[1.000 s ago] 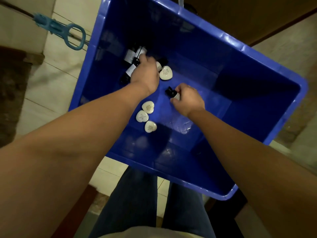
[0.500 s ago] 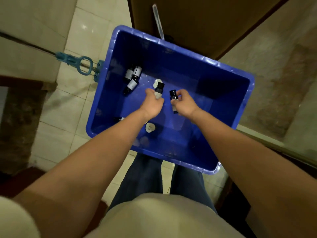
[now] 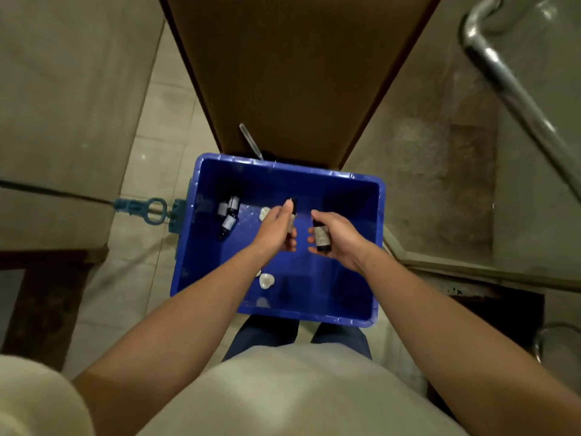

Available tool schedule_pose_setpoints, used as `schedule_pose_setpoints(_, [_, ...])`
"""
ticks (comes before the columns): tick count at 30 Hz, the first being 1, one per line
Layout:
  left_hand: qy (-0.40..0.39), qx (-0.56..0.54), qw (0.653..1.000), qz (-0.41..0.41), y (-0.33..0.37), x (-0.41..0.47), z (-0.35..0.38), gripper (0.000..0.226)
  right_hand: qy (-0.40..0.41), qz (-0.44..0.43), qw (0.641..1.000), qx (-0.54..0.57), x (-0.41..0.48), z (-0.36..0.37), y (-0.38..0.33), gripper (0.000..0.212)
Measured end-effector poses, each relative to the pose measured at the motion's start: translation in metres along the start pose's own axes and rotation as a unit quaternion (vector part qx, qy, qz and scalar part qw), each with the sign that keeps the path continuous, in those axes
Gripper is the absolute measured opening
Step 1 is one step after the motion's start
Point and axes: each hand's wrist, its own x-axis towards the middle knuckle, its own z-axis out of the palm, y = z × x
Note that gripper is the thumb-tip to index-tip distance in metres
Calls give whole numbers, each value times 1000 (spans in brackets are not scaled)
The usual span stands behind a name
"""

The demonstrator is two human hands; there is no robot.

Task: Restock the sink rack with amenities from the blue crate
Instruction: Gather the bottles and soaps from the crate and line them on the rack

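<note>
L bottle (image 3: 290, 215) is clamped in the left hand (image 3: 273, 234), R bottle (image 3: 321, 239) in the right hand (image 3: 341, 239) (over the blue crate (image 3: 284, 166)); both are best lifted clear, caps up.

A teal plastic clamp with a ring-shaped loop (image 3: 154, 210) lies on the pale tiled floor (image 3: 157, 127) near its left side, fixed to a thin dark pole (image 3: 47, 190). A brown wooden door panel (image 3: 292, 73) stands at the far edge. A curved chrome metal tube (image 3: 515, 89) crosses the upper right.
</note>
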Motion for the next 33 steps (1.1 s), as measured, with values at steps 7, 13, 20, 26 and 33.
schedule_pose_setpoints(7, [-38, -69, 995, -56, 25, -12, 10, 28, -1, -38, 996, 85, -34, -18, -5, 29])
schedule_pose_setpoints(13, [-142, -37, 987, -64, 43, -31, 20, 24, 43, -78, 989, 121, -67, -32, 3, 24])
schedule_pose_setpoints(20, [-174, 80, 981, -41, 54, -63, 62, 25, 111, -92, 978, 153, -107, -56, 26, 23])
schedule_pose_setpoints(26, [-191, 106, 976, -15, 38, -103, 105, 18, 155, -119, 960, 201, -159, -81, 69, 19])
schedule_pose_setpoints(33, [-281, 171, 944, 4, 6, -171, 139, 25, 209, -157, 930, 260, -232, -104, 142, 19])
